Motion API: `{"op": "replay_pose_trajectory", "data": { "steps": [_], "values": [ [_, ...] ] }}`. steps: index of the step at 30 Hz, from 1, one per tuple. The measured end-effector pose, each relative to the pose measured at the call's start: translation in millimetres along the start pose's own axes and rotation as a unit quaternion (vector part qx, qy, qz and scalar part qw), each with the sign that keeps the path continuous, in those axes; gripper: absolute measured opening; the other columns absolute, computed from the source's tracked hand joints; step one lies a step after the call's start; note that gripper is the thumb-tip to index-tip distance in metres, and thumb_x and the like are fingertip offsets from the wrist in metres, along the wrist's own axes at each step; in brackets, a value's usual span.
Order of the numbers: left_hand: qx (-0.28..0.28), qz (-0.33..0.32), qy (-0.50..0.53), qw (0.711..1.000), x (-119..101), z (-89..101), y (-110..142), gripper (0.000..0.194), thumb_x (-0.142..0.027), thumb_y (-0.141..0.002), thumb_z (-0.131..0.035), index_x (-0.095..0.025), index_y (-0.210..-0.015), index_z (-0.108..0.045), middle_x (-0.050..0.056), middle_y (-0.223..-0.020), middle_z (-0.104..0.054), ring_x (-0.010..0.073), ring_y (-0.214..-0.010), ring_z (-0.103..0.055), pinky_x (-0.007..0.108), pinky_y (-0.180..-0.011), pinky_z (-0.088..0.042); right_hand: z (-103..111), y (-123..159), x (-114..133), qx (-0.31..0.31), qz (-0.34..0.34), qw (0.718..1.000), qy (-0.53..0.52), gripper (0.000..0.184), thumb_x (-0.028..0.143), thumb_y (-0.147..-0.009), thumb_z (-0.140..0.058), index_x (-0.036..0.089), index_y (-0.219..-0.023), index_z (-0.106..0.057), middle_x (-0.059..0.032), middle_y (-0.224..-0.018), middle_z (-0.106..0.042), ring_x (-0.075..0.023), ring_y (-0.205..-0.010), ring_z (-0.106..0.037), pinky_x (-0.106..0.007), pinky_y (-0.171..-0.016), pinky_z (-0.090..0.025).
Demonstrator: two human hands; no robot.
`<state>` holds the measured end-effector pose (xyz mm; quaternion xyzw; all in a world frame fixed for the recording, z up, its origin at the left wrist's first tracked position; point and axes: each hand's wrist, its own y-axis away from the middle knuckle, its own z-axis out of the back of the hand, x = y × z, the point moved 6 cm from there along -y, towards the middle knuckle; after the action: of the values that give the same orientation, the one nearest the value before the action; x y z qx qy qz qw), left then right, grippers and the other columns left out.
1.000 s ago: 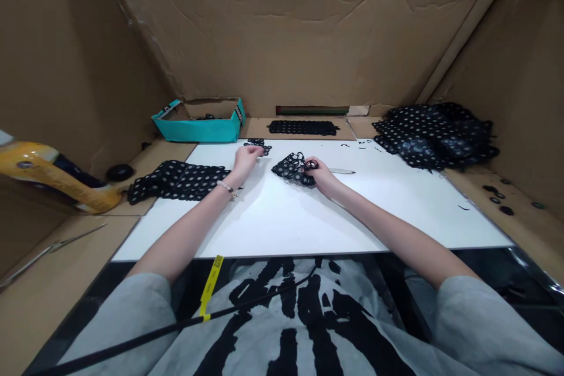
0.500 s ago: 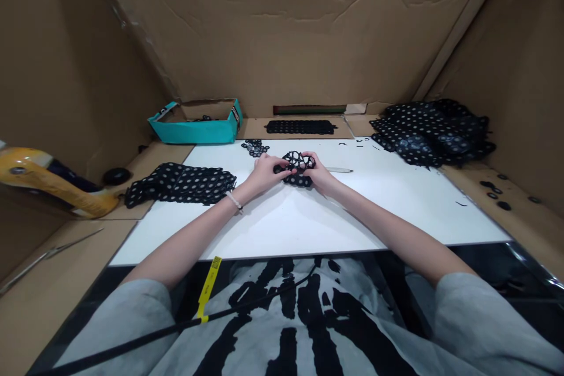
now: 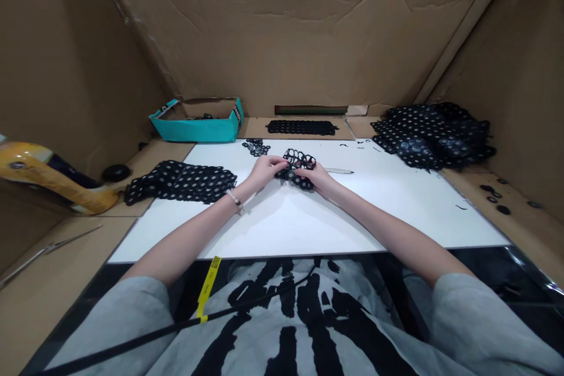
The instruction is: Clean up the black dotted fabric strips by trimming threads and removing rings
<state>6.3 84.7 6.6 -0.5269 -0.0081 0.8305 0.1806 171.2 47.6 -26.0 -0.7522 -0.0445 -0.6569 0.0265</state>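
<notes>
Having left the ring cluster, the left hand is pinching the perforated black sheet over the white board, the right hand gripping opposite — it is looking light, floppy, tearable; its denser dotted part is probably offering safer hold.

Cardboard walls enclose the space: a creased back wall with a seam near its top, a left wall in dim shade, and a right wall. A narrow slot opens low in the back wall (something dark green shows through it). A white tabletop lies bright under soft light, with cardboard strips along its sides.
</notes>
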Motion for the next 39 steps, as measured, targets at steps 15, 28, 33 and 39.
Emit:
{"op": "replay_pose_trajectory", "data": {
  "steps": [15, 28, 33, 39],
  "values": [
    [-0.043, -0.093, -0.26, 0.96, -5, 33.4, -2, 0.031, -0.04, -0.081, -0.064, -0.023, -0.105, -0.073, 0.008, -0.11, -0.069, 0.0298, -0.108, -0.049, 0.043, -0.097, -0.031, 8, -3, -6, -0.046, -0.007, 0.999, 0.028, 0.026, 0.027, -0.055, -0.076, 0.017, -0.078, -0.068, 0.0007, -0.076, -0.068, -0.0164, -0.077, -0.059, -0.03, -0.078, -0.046],
    [0.029, -0.041, -0.099, 0.994, -12, 3.0, 2, 0.021, -0.031, -0.077, -0.065, -0.019, -0.087, -0.079, 0.006, -0.093, -0.077, 0.0248, -0.089, -0.067, 0.034, -0.085, -0.046, 1, -2, 1, -0.012, 0.049, 0.989, 0.139, 0.025, 0.024, -0.062, -0.064, 0.016, -0.085, -0.069, -0.0031, -0.083, -0.071, -0.0196, -0.08, -0.062, -0.032, -0.077, -0.048],
    [-0.155, 0.019, -0.182, 0.971, 15, 57.5, -12, 0.026, -0.024, -0.082, -0.058, -0.018, -0.098, -0.077, 0.008, -0.102, -0.076, 0.025, -0.097, -0.066, 0.034, -0.087, -0.045, 6, -2, -5, -0.043, -0.007, 0.992, 0.115, 0.026, 0.022, -0.061, -0.06, 0.017, -0.086, -0.065, -0.0041, -0.085, -0.07, -0.0203, -0.079, -0.063, -0.033, -0.075, -0.051],
    [-0.128, 0.016, -0.368, 0.921, 38, 72.1, -20, 0.022, -0.024, -0.081, -0.06, -0.022, -0.094, -0.078, 0.007, -0.097, -0.075, 0.034, -0.11, -0.055, 0.045, -0.093, -0.033, 4, 2, -4, -0.034, -0.041, 0.997, 0.063, 0.031, 0.022, -0.059, -0.062, 0.018, -0.089, -0.064, -0.0018, -0.084, -0.069, -0.0197, -0.08, -0.063, -0.031, -0.073, -0.05]
  ]
}}
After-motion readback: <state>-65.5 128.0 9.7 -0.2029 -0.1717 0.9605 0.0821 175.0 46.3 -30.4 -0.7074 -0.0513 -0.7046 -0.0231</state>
